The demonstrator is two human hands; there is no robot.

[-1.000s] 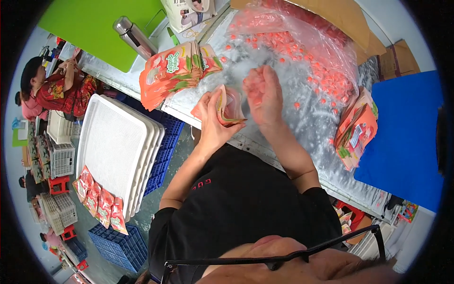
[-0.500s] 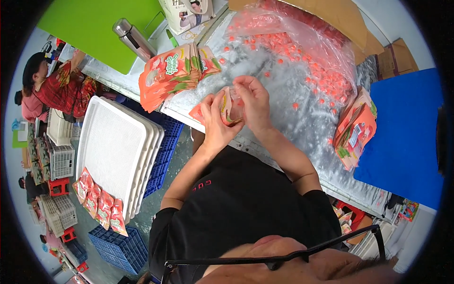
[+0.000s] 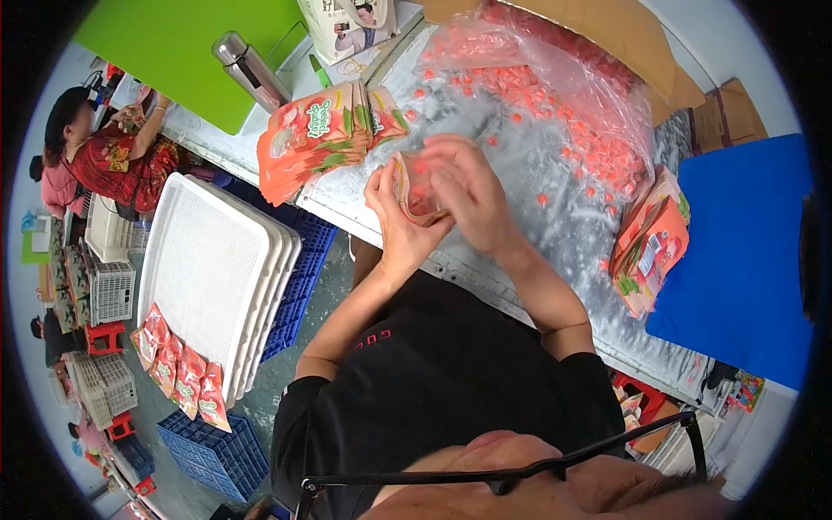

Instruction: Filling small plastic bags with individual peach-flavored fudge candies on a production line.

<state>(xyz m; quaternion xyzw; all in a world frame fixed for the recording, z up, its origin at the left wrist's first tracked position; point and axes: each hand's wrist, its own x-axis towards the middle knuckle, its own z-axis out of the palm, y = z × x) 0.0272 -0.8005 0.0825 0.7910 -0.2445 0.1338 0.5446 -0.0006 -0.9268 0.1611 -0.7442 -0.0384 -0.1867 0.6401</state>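
A red and white pouch (image 3: 401, 186) is gripped in my left hand (image 3: 400, 234), fingers behind it and thumb along its lower edge. The mouth of the pouch is spread wide, and some red shows inside it. Over that mouth hovers my right hand (image 3: 475, 195), its fingers stretched out and apart; whether they touch the rim I cannot tell. Beyond my hands lie many small red wrapped pieces (image 3: 598, 160), spilling from a clear plastic bag (image 3: 568, 52). A stack of flat printed pouches (image 3: 299, 143) lies to the left of my hands.
Another pouch stack (image 3: 650, 247) lies by a blue board (image 3: 737, 260) at right. A steel flask (image 3: 251, 69) and a printed bag (image 3: 351, 30) stand at back left. White trays (image 3: 204, 260) with several filled pouches (image 3: 186, 373) are at left. A person (image 3: 113, 156) sits beyond.
The pouch's mouth has turned and opened wider between my hands. My right hand has shifted from pinching at its edge to spread fingers over the opening.
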